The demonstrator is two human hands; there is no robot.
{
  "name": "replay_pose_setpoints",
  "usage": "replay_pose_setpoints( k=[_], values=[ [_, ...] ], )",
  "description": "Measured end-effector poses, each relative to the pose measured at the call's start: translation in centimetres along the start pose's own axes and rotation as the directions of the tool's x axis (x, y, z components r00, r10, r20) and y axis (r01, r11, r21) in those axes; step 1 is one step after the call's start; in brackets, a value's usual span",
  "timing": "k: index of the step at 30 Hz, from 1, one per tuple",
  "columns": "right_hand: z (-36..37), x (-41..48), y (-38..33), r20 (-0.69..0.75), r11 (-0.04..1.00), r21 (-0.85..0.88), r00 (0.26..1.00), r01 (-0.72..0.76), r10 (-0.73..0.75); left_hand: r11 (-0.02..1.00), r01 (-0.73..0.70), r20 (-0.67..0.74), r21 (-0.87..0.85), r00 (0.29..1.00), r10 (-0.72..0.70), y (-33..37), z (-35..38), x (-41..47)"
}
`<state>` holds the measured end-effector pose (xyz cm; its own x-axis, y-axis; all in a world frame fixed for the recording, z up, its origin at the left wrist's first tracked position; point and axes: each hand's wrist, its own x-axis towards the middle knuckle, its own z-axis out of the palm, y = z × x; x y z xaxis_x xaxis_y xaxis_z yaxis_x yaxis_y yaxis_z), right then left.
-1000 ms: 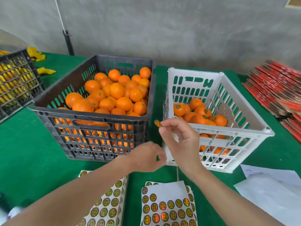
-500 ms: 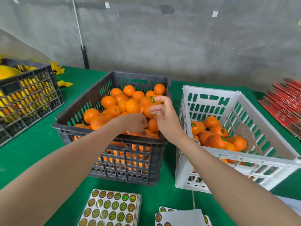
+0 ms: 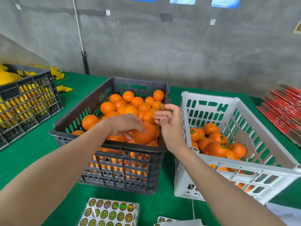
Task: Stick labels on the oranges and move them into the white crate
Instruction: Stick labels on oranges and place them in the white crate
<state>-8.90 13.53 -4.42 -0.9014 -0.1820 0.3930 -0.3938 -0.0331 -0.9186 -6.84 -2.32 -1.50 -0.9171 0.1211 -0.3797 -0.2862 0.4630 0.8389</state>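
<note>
A dark grey crate [image 3: 114,180] in the middle holds a heap of unlabelled oranges [image 3: 128,101]. My left hand [image 3: 125,124] reaches into it and grips one orange [image 3: 145,136] near the front right corner. My right hand [image 3: 169,123] hovers just right of that orange, over the crate's right wall, with a round label [image 3: 161,106] stuck on a raised fingertip. To the right stands the white crate [image 3: 241,175], tilted, with several labelled oranges [image 3: 216,149] inside.
Sheets of round labels [image 3: 110,212] lie on the green table [image 3: 32,160] at the near edge, with another label sheet [image 3: 164,221] beside them. A black crate [image 3: 27,101] with yellow contents stands at the left. Red packs [image 3: 283,111] are stacked at the right.
Both hands moved from the label sheets up to the dark crate. My left hand has closed round an orange; my right hand still carries the label on its fingertip.
</note>
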Motion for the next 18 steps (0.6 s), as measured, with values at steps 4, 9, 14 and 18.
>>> replay_pose_setpoints(
  k=[4,9,14,18],
  values=[
    [-0.3,0.3,-0.4,-0.051,0.954,0.268,0.987,-0.132,0.151,0.879,-0.236,-0.071,-0.414,0.971,0.228,-0.3,-1.3,-1.5],
    [-1.6,-0.1,-2.3,0.015,0.872,0.440,0.973,-0.214,0.231,0.764,-0.366,-0.172,-0.531,0.930,0.326,-0.3,0.2,-2.5],
    [-3.3,-1.6,-4.2,0.131,0.856,0.464,0.974,-0.226,0.186,0.648,-0.360,-0.200,-0.671,0.930,0.309,0.3,1.5,-2.9],
    [-4.8,-2.3,-5.3,0.162,0.850,0.475,0.972,-0.229,0.171,0.542,-0.280,-0.179,-0.792,0.956,0.232,1.2,3.1,-3.1]
  ],
)
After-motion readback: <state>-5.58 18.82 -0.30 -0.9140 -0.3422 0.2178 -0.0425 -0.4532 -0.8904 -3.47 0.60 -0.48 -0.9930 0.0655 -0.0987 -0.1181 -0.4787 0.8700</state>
